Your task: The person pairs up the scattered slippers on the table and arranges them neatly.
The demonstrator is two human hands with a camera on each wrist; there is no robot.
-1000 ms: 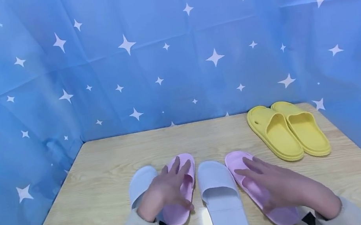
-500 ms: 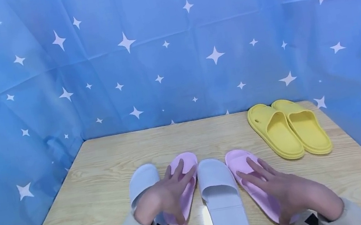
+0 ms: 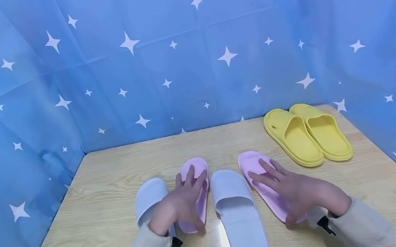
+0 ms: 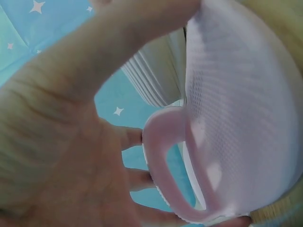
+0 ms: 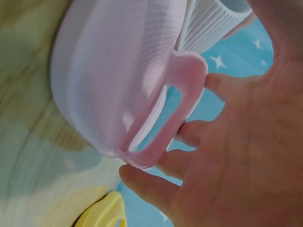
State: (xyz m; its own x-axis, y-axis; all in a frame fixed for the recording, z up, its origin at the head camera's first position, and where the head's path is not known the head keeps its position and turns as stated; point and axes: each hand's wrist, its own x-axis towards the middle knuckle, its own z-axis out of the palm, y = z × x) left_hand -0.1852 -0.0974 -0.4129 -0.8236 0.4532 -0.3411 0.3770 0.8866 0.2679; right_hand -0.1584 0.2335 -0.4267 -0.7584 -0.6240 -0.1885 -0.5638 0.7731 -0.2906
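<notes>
Two pink slippers lie on the wooden table (image 3: 79, 213), toes pointing away from me. Over the left pink slipper (image 3: 199, 165) my left hand (image 3: 182, 205) spreads its fingers. In the left wrist view the fingertips touch the strap (image 4: 163, 127), and the thumb reaches the sole's edge. My right hand (image 3: 295, 188) spreads likewise over the right pink slipper (image 3: 249, 160); its straight fingers touch the strap (image 5: 189, 80) in the right wrist view. A grey slipper (image 3: 245, 229) stands between the pink ones. Another grey slipper (image 3: 149, 197) sits partly hidden under my left wrist.
A pair of yellow slippers (image 3: 297, 142) rests side by side at the table's back right corner. A blue curtain (image 3: 172, 66) with white stars hangs behind the table and along both sides.
Both pink slippers have slid a little away from me with my hands on them. The grey and yellow slippers keep their places. The head view has shifted slightly.
</notes>
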